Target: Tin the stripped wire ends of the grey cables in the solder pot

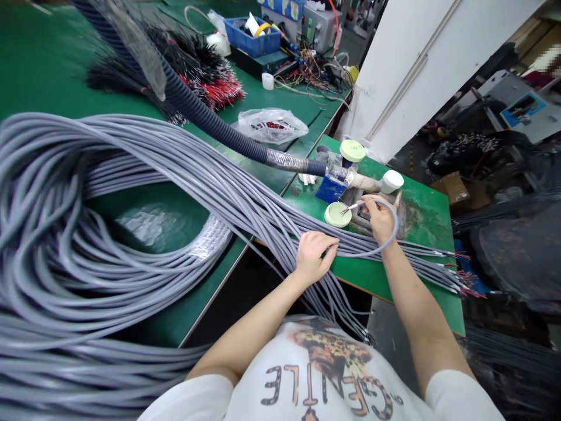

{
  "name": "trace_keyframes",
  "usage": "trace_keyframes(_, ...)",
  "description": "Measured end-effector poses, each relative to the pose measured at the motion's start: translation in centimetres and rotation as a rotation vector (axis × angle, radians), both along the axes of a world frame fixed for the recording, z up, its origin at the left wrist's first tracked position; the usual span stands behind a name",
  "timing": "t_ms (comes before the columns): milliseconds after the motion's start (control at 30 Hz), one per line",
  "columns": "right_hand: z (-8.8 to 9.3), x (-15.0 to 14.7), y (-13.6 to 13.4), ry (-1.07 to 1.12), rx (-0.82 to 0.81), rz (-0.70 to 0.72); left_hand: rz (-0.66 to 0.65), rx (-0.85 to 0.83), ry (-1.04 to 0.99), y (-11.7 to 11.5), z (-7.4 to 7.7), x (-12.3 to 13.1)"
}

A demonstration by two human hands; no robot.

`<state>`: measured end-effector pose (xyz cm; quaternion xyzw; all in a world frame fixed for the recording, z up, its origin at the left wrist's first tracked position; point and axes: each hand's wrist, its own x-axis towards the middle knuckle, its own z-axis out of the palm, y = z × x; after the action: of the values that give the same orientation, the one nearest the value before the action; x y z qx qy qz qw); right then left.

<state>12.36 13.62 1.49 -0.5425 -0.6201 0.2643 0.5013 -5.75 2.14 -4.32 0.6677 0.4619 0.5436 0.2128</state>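
Note:
My right hand (380, 219) pinches a grey cable (394, 217) close to its stripped end. The cable's bare wire tips (345, 210) reach over a small round tub with pale contents (337, 215), and I cannot tell whether they touch them. From that hand the cable bends round in a loop and runs back left under my wrist. My left hand (314, 254) lies on the thick bundle of grey cables (258, 196), its fingers curled and closed around the same cable near the fingertips.
A corrugated hose (210, 126) crosses above the bundle to a blue box (332, 188). Around it stand a yellow-lidded jar (352, 151) and a white container (391, 181). Behind lie a plastic bag (272, 126), black and red wires (210, 76) and a blue bin (253, 38).

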Motion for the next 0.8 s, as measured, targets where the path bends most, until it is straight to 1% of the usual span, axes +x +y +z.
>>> trace_keyframes(233,-0.5,-0.4,0.2,-0.047,-0.042,0.001,-0.022,-0.002,0.007,0.0,0.0,0.0)
trace_keyframes(467,-0.8,-0.4,0.5,-0.106,-0.039,0.001,-0.027,-0.001,0.011,0.1,0.0,0.1)
trace_keyframes(600,-1.1,-0.4,0.6,-0.103,-0.051,0.007,-0.022,0.012,0.015,0.0,-0.1,0.0)
trace_keyframes(700,-0.4,-0.4,0.3,-0.076,-0.016,-0.002,-0.025,0.011,0.016,0.0,-0.1,0.0)
trace_keyframes(800,1.0,0.5,-0.4,-0.088,0.067,-0.063,-0.029,0.008,0.027,0.1,-0.1,-0.1)
